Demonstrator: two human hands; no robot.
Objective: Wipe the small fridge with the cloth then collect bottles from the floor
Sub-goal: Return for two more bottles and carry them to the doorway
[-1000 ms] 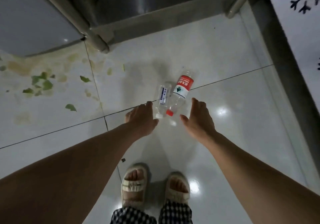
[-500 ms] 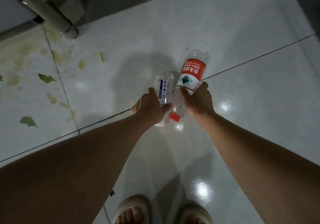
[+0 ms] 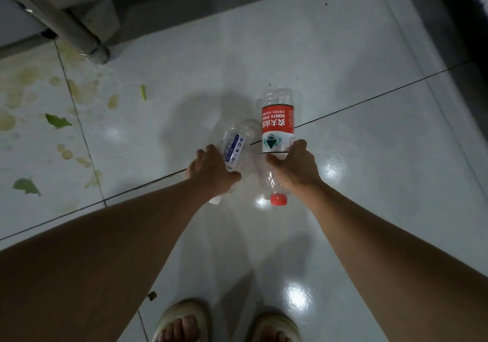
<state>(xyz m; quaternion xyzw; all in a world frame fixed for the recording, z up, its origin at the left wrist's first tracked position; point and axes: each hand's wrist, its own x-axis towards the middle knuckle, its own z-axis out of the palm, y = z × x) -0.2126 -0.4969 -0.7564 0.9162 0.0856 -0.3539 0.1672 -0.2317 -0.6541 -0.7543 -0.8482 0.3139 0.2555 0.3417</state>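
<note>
Head view looks straight down at a glossy white tiled floor (image 3: 369, 156) crossed by dark grout lines. The left hand (image 3: 211, 172) is curled around a small clear plastic bottle with a blue-and-white label (image 3: 235, 146); its white cap end pokes out beneath the wrist and its base points away from the person. The right hand (image 3: 295, 170) grasps a larger clear plastic bottle with a red-and-white label (image 3: 277, 127), thumb on one side and fingers on the other, just below the label. That bottle's red cap (image 3: 278, 199) points toward the person and its ribbed base points away. Whether either bottle touches the tiles cannot be told. The two bottles sit close beside each other, nearly parallel. At upper left, a grey metal tube leg (image 3: 66, 27) slants down to the floor. Yellowish stains (image 3: 81, 90) and torn green leaf scraps (image 3: 56, 121) spread over the tiles at left. Two feet in pale open-toed sandals (image 3: 182, 320) stand at the bottom edge.
</note>
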